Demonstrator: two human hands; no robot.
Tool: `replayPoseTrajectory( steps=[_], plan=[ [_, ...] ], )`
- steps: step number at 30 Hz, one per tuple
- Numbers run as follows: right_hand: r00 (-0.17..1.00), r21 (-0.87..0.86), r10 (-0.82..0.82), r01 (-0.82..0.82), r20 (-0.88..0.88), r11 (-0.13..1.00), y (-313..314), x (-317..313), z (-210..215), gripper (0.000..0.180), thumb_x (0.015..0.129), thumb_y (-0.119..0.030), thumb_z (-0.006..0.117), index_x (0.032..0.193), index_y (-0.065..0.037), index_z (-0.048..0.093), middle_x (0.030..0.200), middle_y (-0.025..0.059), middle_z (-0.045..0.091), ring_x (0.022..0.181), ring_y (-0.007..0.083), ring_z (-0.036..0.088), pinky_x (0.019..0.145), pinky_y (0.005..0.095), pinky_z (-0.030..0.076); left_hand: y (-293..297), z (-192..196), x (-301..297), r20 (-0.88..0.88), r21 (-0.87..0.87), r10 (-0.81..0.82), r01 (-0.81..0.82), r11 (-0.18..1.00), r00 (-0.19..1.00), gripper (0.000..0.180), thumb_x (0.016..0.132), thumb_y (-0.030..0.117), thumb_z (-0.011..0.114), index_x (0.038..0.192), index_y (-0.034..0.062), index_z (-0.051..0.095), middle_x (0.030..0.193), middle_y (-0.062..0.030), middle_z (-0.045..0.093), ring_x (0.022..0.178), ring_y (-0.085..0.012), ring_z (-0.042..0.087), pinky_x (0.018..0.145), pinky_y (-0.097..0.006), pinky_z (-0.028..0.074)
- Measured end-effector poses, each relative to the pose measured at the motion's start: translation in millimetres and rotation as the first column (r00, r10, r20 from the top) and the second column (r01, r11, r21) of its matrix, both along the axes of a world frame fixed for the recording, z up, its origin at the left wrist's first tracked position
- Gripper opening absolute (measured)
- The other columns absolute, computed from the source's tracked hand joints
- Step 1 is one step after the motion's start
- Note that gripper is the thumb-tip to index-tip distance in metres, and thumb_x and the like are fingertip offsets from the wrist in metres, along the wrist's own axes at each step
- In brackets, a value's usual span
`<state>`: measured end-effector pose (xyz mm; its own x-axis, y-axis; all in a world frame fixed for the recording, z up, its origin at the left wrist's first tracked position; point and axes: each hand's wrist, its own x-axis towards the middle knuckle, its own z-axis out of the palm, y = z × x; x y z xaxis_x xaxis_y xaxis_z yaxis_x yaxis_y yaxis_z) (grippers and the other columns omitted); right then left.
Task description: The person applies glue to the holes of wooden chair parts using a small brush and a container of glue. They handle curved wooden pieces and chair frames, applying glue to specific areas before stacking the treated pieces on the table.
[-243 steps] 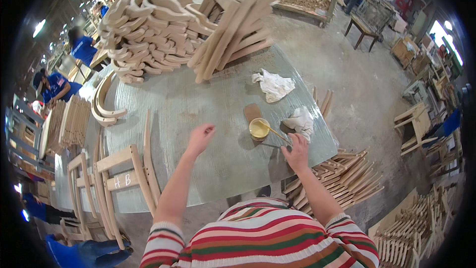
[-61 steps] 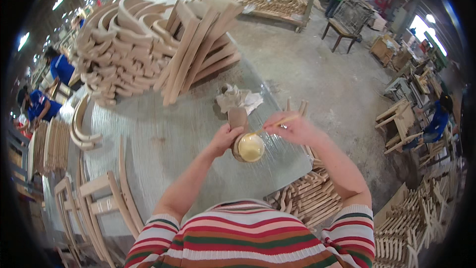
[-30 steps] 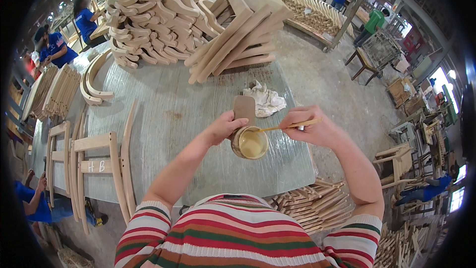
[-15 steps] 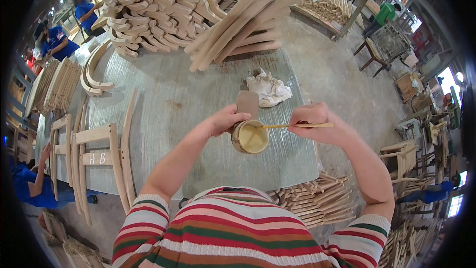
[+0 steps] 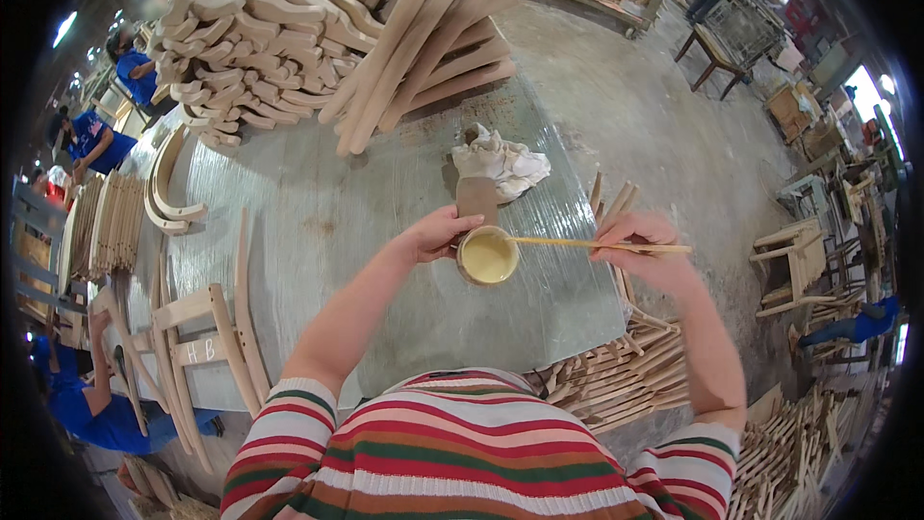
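My left hand (image 5: pixel 438 233) grips the rim of a small round cup (image 5: pixel 487 257) full of pale yellow paste, held just above the grey table (image 5: pixel 318 221). My right hand (image 5: pixel 643 248) pinches a thin wooden stick (image 5: pixel 577 244) that lies level, its tip dipping into the cup. A brown flat block (image 5: pixel 476 197) and a crumpled white rag (image 5: pixel 500 162) lie on the table just beyond the cup.
A tall heap of curved wooden chair parts (image 5: pixel 318 29) fills the table's far side. Assembled chair frames (image 5: pixel 192 347) lie at the left. Bundles of wooden slats (image 5: pixel 626 376) rest on the floor at the right. People in blue (image 5: pixel 96 140) work at the left.
My left hand took up the cup and my right the stick. Over the last second the stick has stayed in the paste with only a slight shift, while the view tilted.
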<state>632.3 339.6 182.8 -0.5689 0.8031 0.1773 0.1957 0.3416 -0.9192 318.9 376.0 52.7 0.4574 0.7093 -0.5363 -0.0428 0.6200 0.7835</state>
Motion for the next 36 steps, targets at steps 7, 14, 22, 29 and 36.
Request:
replayPoseTrajectory(
  steps=[7, 14, 22, 29, 36],
  plan=[
    [0.407, -0.844, -0.835, 0.23, -0.369, 0.485, -48, -7, -181, 0.01, 0.087, -0.004, 0.056, 0.096, -0.005, 0.052, 0.086, 0.0097, 0.063, 0.075, 0.02, 0.063, 0.063, 0.0284, 0.052, 58, -74, 54, -0.017, -0.008, 0.225, -0.225, 0.974, 0.974, 0.041, 0.084, 0.026, 0.066, 0.113, 0.0038, 0.047, 0.099, -0.0092, 0.061, 0.08, -0.0219, 0.063, 0.061, -0.038, 0.054],
    [0.096, -0.935, -0.931, -0.09, -0.352, 0.344, -76, -55, -235, 0.007, 0.087, -0.006, 0.056, 0.095, -0.004, 0.056, 0.087, 0.0076, 0.063, 0.08, 0.0152, 0.062, 0.067, 0.0281, 0.05, 74, -88, 59, -0.546, 0.264, 0.128, 0.025, 0.964, 0.828, 0.057, 0.081, 0.043, 0.062, 0.1, -0.0099, 0.054, 0.085, -0.0163, 0.064, 0.06, -0.0213, 0.064, 0.046, -0.033, 0.053],
    [0.078, -0.958, -0.957, -0.098, -0.278, 0.27, -68, -67, -250, 0.017, 0.089, -0.022, 0.06, 0.089, -0.005, 0.057, 0.087, 0.0054, 0.063, 0.081, 0.0147, 0.062, 0.064, 0.0275, 0.052, 17, -55, -18, -0.637, 0.66, 0.434, 0.16, 0.734, 0.638, 0.041, 0.09, 0.037, 0.047, 0.08, -0.0014, 0.058, 0.079, -0.019, 0.062, 0.077, -0.0334, 0.06, 0.068, -0.043, 0.044],
    [0.489, -0.952, -0.82, -0.206, -0.299, 0.224, -90, -84, -240, 0.017, 0.088, -0.025, 0.06, 0.091, -0.009, 0.054, 0.073, 0.0033, 0.06, 0.068, 0.0148, 0.059, 0.055, 0.0254, 0.048, -54, -51, -128, -0.441, 0.708, 0.789, -0.375, 0.598, 0.427, 0.036, 0.09, 0.026, 0.048, 0.117, 0.0028, 0.045, 0.089, -0.0135, 0.057, 0.082, -0.0259, 0.057, 0.07, -0.04, 0.046],
    [0.931, -0.786, -0.336, 0.102, -0.14, 0.609, -114, -159, -203, 0.054, 0.081, -0.028, 0.064, 0.126, -0.013, 0.037, 0.113, 0.013, 0.047, 0.103, 0.0247, 0.047, 0.086, 0.0413, 0.038, -26, 46, -248, -0.21, 0.552, 0.873, -0.684, 0.477, 0.44, 0.04, 0.083, 0.014, 0.057, 0.121, 0.012, 0.046, 0.109, -0.0095, 0.055, 0.093, -0.0183, 0.055, 0.063, -0.032, 0.05]
  ],
)
